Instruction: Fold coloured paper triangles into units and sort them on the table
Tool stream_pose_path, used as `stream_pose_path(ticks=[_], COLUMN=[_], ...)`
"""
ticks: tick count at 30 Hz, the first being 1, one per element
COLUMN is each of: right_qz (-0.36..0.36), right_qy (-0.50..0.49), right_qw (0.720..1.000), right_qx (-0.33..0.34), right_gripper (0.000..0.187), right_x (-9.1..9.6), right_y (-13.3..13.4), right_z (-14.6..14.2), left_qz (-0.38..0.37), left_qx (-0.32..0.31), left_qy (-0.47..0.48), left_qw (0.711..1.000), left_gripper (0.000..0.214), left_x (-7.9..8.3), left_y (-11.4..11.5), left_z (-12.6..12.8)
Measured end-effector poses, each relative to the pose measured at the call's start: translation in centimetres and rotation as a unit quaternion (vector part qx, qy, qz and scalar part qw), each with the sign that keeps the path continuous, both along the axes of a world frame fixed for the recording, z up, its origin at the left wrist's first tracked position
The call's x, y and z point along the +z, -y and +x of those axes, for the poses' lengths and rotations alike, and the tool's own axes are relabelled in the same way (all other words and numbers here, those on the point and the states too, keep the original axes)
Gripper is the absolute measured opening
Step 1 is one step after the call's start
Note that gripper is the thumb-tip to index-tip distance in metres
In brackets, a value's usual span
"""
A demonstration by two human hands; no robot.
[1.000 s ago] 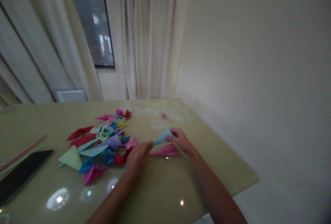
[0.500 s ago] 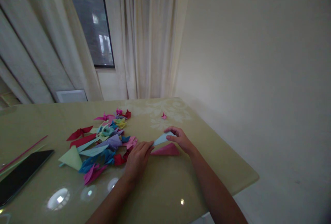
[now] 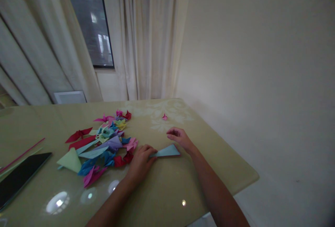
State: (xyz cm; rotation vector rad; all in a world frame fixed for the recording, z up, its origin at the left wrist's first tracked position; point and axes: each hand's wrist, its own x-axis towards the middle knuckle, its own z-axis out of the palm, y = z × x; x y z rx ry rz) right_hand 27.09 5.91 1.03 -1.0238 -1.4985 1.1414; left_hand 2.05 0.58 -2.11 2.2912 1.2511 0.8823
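Head cam: left hand [image 3: 142, 157] pinches the blue paper [image 3: 169, 151] toward the table's [image 3: 226, 167] right edge; right hand [image 3: 181, 138] hovers apart, loosely curled. Big paper pile [image 3: 113, 144] crowds the left hand, tiny pink piece [image 3: 164, 117] near the far right corner.

Left hand [image 3: 142, 159] has the narrow end of a blue paper [image 3: 169, 151] on the surface [image 3: 162, 188], right hand [image 3: 181, 139] curls loosely near the wide end. Origami pile [image 3: 113, 144] off left, phone [image 3: 23, 176] further over.
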Motion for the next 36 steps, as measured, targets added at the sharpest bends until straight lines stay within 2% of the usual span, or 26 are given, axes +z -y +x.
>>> stream_pose_path(ticks=[5,9,13,16,19,22,24,26,29,32,36], right_qz=[0.009,0.024,0.04,0.032,0.025,0.029,0.035,0.042,0.049,0.051,0.065], right_qy=[0.04,0.115,0.178,0.192,0.201,0.213,0.222,0.228,0.225,0.226,0.226], right_qw=[0.999,0.993,0.983,0.98,0.978,0.976,0.974,0.972,0.972,0.972,0.972], right_qx=[-0.006,-0.014,0.008,0.029,0.043,0.042,0.042,0.041,0.035,0.029,0.003], right_gripper=[0.039,0.036,0.029,0.03,0.03,0.027,0.025,0.022,0.021,0.02,0.023], right_x=[-0.6,-1.3,-1.5,-1.4,-1.3,-1.1,-1.0,-1.0,-1.0,-1.0,-0.7], right_y=[-0.4,-0.7,-0.3,0.1,0.3,0.4,0.5,0.5,0.5,0.5,0.4], right_z=[0.0,0.0,-0.2,-0.2,-0.3,-0.4,-0.6,-0.8,-0.8,-0.8,-0.8], left_qz=[-0.024,-0.025,0.008,0.064,0.109,0.108,0.087,0.073,0.068,0.08,0.145], left_qx=[0.014,0.009,0.016,0.04,0.146,0.288,0.359,0.391,0.385,0.373,0.345], left_qy=[-0.037,-0.057,-0.082,-0.109,-0.131,-0.186,-0.228,-0.252,-0.244,-0.212,-0.125], left_qw=[0.999,0.998,0.996,0.991,0.975,0.933,0.901,0.882,0.887,0.9,0.919], left_gripper=[0.026,0.023,0.024,0.026,0.027,0.046,0.054,0.052,0.045,0.039,0.032], left_x=[0.2,0.2,0.4,1.8,4.4,6.6,7.1,7.0,6.6,6.7,7.4], left_y=[-0.1,0.2,0.6,0.5,-0.2,-0.6,-0.6,-0.5,-0.5,-0.8,-0.9], left_z=[0.0,0.2,0.5,-0.1,-2.7,-6.3,-8.3,-9.6,-10.1,-9.9,-8.4])
